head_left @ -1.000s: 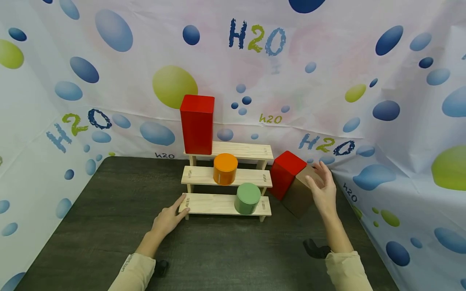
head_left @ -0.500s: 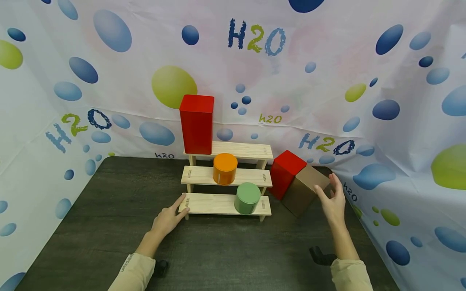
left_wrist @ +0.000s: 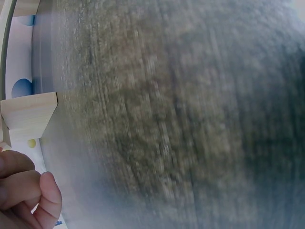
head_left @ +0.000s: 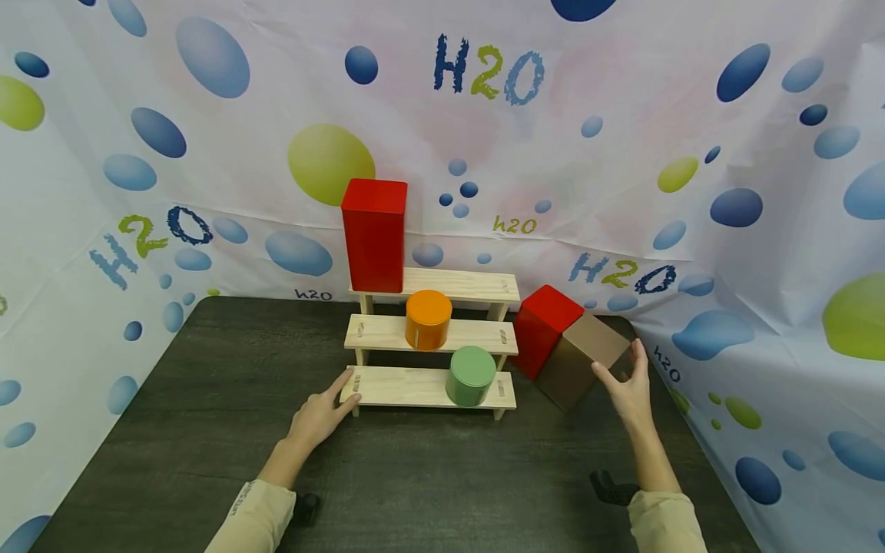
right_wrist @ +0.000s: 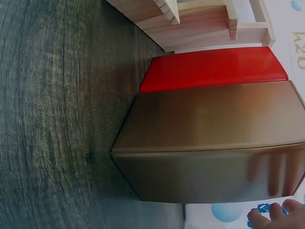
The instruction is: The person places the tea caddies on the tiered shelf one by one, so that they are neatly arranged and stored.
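A three-step wooden shelf (head_left: 408, 386) stands mid-table. My left hand (head_left: 314, 418) holds the left end of its lowest step, thumb at the front edge; in the left wrist view its fingers (left_wrist: 19, 183) are curled beside the wood. My right hand (head_left: 631, 395) is at the near right side of a shiny brown box (head_left: 574, 365), thumb and fingers spread around its corner. In the right wrist view, fingertips (right_wrist: 276, 212) lie just off the box, reflected on its face; thumb contact cannot be told. A red box (head_left: 542, 322) stands against the brown one.
A tall red box (head_left: 376, 238) stands on the top step's left. An orange round tin (head_left: 427, 326) is on the middle step, a green round tin (head_left: 470, 378) on the lowest. Patterned sheeting (head_left: 484, 138) encloses the dark table (head_left: 442, 491) behind and at the sides.
My right hand has moved right from above the brown box and down to its near right side, uncovering its top. The left hand stays on the shelf.
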Available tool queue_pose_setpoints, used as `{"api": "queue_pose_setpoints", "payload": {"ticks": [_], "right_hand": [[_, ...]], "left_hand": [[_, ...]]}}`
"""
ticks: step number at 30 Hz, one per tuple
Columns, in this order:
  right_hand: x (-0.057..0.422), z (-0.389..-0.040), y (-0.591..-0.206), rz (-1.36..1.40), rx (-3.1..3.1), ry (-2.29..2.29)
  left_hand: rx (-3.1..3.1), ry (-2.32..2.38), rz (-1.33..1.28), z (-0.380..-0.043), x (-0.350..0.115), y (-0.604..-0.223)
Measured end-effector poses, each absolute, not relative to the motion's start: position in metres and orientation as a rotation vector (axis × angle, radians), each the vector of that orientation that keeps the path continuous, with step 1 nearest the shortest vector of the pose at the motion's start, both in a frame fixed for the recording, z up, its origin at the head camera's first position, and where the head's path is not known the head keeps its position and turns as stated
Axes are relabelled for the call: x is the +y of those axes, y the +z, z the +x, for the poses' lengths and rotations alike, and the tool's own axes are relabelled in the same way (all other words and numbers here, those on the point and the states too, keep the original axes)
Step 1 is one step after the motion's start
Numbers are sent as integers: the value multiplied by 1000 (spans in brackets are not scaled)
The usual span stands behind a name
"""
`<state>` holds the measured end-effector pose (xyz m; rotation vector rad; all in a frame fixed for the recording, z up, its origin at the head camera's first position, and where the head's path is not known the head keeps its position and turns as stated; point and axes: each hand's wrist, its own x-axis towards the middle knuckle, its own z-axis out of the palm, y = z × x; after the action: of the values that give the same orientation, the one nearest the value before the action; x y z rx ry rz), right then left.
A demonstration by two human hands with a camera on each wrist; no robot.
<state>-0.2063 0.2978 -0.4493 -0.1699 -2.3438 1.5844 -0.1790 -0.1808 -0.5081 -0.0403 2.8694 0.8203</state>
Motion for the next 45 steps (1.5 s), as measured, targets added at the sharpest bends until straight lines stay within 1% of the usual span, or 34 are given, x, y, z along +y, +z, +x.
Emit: {"api": "queue_pose_setpoints", "payload": {"ticks": [19, 31, 45], "right_hand": [[297, -215, -462, -172, -2335, 1643], [296, -214, -465, -182, -2293, 1679], [293, -211, -464, -278, -2206, 1714]], "left_hand": [[2871, 819, -32, -180, -182, -508], [2868, 834, -44, -180, -182, -510], [2868, 833, -46, -179, -182, -509]]}}
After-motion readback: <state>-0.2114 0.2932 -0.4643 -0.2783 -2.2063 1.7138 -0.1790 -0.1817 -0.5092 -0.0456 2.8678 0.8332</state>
